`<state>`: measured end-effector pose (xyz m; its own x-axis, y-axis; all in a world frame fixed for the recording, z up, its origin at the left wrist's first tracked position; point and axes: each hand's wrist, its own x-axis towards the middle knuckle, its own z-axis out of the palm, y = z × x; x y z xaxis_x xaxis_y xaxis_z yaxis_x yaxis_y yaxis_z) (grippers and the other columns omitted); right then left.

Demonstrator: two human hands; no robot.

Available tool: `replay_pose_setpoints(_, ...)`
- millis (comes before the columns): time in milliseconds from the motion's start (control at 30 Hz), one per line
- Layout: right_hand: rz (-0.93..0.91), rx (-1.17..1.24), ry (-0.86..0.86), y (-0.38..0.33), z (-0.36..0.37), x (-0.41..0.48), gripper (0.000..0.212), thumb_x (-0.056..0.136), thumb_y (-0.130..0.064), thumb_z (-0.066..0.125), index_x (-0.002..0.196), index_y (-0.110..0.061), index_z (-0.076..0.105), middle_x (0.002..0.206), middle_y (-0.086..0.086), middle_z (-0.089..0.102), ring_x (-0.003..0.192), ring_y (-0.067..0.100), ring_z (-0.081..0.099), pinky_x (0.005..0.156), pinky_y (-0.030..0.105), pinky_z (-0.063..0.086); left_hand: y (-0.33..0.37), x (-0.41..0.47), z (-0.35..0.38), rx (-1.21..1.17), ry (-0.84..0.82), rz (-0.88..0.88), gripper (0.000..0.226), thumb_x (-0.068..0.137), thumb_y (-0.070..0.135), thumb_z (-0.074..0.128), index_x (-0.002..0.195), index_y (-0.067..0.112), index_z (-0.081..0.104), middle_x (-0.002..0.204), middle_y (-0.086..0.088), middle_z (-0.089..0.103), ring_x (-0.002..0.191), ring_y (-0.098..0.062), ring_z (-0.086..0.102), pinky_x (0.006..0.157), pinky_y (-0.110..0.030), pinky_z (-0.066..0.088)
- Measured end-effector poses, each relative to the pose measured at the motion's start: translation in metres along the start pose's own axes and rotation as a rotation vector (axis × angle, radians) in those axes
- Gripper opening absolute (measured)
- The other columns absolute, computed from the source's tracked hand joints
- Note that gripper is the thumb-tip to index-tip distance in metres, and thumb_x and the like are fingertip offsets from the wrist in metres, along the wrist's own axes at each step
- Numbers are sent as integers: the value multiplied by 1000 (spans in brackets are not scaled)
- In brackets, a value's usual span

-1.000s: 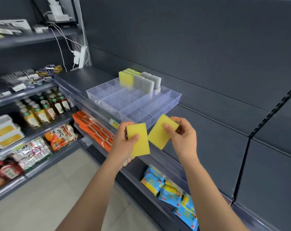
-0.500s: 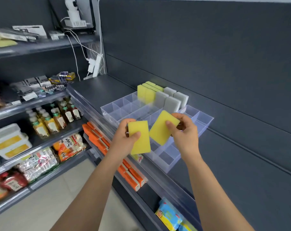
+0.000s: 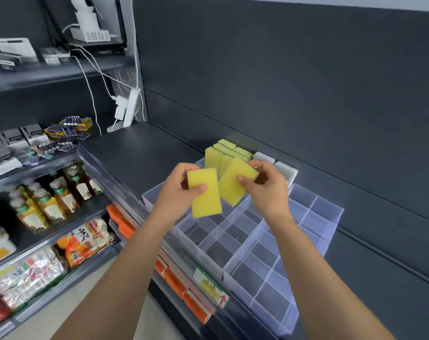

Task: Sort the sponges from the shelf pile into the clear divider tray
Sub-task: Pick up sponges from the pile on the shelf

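Left hand (image 3: 178,193) pinches yellow sponge (image 3: 206,196), thumb on face, fingers behind. Right hand (image 3: 266,190) pinches tilted sponge (image 3: 233,184) likewise. Likely light, soft, squashy: hold flat faces gently. Divider tray (image 3: 257,263) just below both.

Red arrow (image 3: 222,300) on shelf label (image 3: 208,283)

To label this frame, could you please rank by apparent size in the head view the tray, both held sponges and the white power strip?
1. Tray.
2. Left-hand sponge and right-hand sponge: alike, not ranked.
3. Power strip, smallest, though farther away.
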<state>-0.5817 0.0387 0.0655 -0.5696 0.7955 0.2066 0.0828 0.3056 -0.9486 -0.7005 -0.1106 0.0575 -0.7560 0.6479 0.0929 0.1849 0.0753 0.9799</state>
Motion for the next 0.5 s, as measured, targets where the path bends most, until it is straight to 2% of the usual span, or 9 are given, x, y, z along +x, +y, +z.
replay_pose_setpoints(100,-4,-95,39,0,15,22,29,80,-16,75,103,-26,60,81,-7,58,66,8,50,63,17,46,-8,32,-11,7,-33,13,34,83,6,69,98,31,53,105,-5,62,97,-22,60,83,-43,53)
replay_pose_setpoints(233,1,-220,70,1,39,48,28,82,-15,71,107,-22,61,76,-6,56,62,11,48,67,28,47,-19,74,-26,36,-81,17,35,82,8,69,98,34,53,105,-2,62,96,-20,59,83,-42,52)
replay_pose_setpoints(300,5,-302,77,2,50,60,29,83,-16,70,109,-22,60,83,-2,59,67,14,51,71,32,48,-23,95,-34,55,-116,26,34,83,8,69,99,35,53,105,0,61,96,-19,59,82,-40,52)
replay_pose_setpoints(367,11,-396,83,4,61,70,30,84,-15,68,111,-24,58,97,-1,60,78,17,53,74,31,47,-27,115,-41,66,-149,38,36,82,8,69,97,36,52,105,1,61,95,-19,59,82,-40,52)
replay_pose_setpoints(500,39,-581,99,7,77,81,32,86,-15,65,114,-24,55,104,-2,56,74,16,48,65,26,33,-32,146,-51,65,-205,56,39,81,7,69,97,37,52,106,0,61,96,-19,60,81,-37,51)
